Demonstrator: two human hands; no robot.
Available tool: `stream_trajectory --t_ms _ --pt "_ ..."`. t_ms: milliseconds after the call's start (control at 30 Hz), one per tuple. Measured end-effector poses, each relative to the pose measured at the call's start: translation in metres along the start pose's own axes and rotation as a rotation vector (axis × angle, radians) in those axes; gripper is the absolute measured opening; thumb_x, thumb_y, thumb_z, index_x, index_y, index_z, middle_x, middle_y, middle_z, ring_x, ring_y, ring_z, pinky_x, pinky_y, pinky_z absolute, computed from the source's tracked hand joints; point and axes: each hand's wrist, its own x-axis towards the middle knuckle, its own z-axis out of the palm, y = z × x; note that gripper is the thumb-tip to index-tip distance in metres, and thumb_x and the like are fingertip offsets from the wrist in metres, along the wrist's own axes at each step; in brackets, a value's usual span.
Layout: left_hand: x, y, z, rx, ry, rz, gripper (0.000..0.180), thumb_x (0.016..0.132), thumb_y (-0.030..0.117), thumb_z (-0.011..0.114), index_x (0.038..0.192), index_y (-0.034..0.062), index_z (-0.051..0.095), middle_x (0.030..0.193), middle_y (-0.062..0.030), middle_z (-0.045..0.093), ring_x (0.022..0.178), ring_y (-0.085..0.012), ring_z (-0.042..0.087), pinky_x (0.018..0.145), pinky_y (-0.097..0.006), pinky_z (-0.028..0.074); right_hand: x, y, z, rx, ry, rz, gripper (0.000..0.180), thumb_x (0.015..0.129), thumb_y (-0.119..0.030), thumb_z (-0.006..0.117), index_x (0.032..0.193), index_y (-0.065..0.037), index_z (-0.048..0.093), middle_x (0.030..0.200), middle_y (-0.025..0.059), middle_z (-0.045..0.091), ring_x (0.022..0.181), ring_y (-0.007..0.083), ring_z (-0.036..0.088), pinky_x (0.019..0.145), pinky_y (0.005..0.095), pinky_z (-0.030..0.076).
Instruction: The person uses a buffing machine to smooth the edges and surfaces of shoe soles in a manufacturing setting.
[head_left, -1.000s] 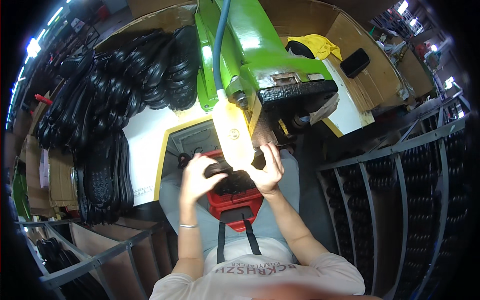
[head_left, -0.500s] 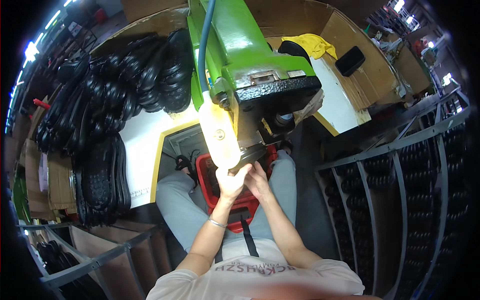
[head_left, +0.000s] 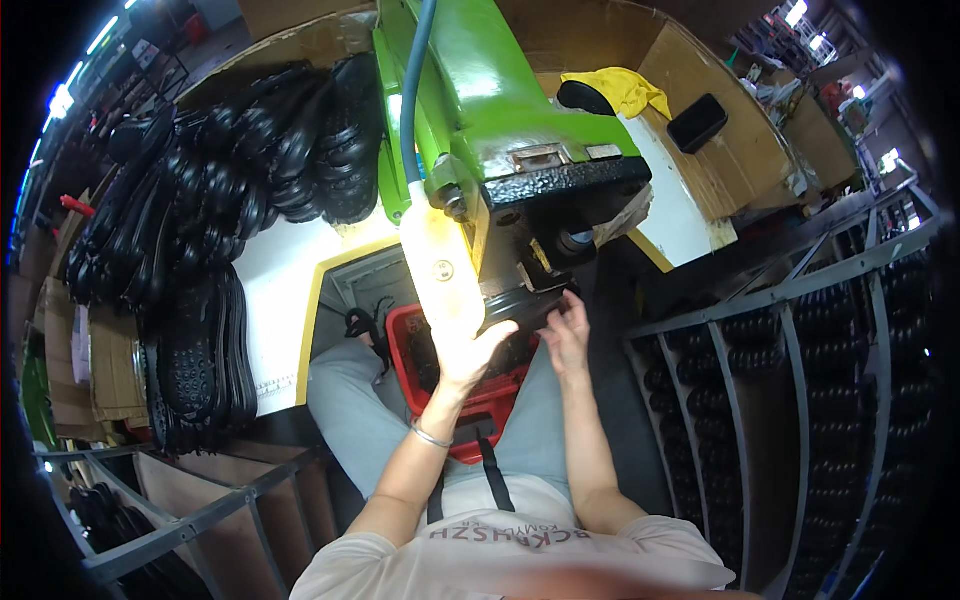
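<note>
A black shoe sole (head_left: 525,305) lies under the black head of the green machine (head_left: 545,150). At its left end is my left hand (head_left: 470,357), open, with the thumb stretched away from the fingers. The lamp's glare partly hides those fingertips. My right hand (head_left: 567,338) is open at the sole's right end, its fingers spread and curved, the fingertips close to the edge; whether they touch it I cannot tell. The bright white lamp (head_left: 440,265) hangs just above my left hand. Below both hands a red crate (head_left: 402,350) stands between my legs.
Stacked black soles (head_left: 200,345) cover the left side of the white tabletop (head_left: 275,330). At the back right lie a yellow cloth (head_left: 630,92) and a black phone (head_left: 697,123) by a cardboard box. A rack (head_left: 790,360) filled with soles stands right; another metal-framed rack (head_left: 215,500) stands lower left.
My hands were close together at the sole; now they are apart. The right hand has moved right and its fingers have spread. The left thumb has swung out from the fingers.
</note>
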Motion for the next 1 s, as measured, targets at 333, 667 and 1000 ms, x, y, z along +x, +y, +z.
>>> stream_trajectory --t_ms 333,667,1000 --pt "0.005 0.019 -0.003 -0.313 0.086 -0.124 0.032 0.069 -0.003 0.081 0.096 -0.0041 0.063 0.09 -0.0091 0.067 0.081 -0.016 0.063 0.077 -0.029 0.052 -0.025 0.049 0.018 0.064 0.075 0.124 0.059 0.084 -0.015 0.072 0.133 -0.008 0.039 0.127 0.0073 0.051 0.115 0.0233 0.053 0.09 0.0432 0.052" --pt "0.018 0.038 -0.038 -0.113 0.074 0.132 0.036 0.074 0.004 0.078 0.106 -0.0043 0.064 0.097 -0.0126 0.069 0.084 -0.018 0.066 0.076 -0.029 0.052 -0.009 -0.072 0.018 -0.661 0.262 -0.46 0.055 0.069 -0.006 0.084 0.118 -0.003 0.059 0.111 0.0054 0.055 0.103 0.0171 0.053 0.093 0.0291 0.043" --pt "0.018 0.022 -0.092 -0.594 0.037 -0.176 0.032 0.068 -0.009 0.078 0.092 -0.0028 0.058 0.081 -0.0062 0.064 0.072 -0.0106 0.061 0.066 -0.023 0.051 -0.016 -0.12 0.079 -0.813 -0.004 -0.706 0.056 0.065 -0.001 0.084 0.116 0.002 0.061 0.117 0.0108 0.056 0.107 0.0216 0.056 0.088 0.0318 0.05"
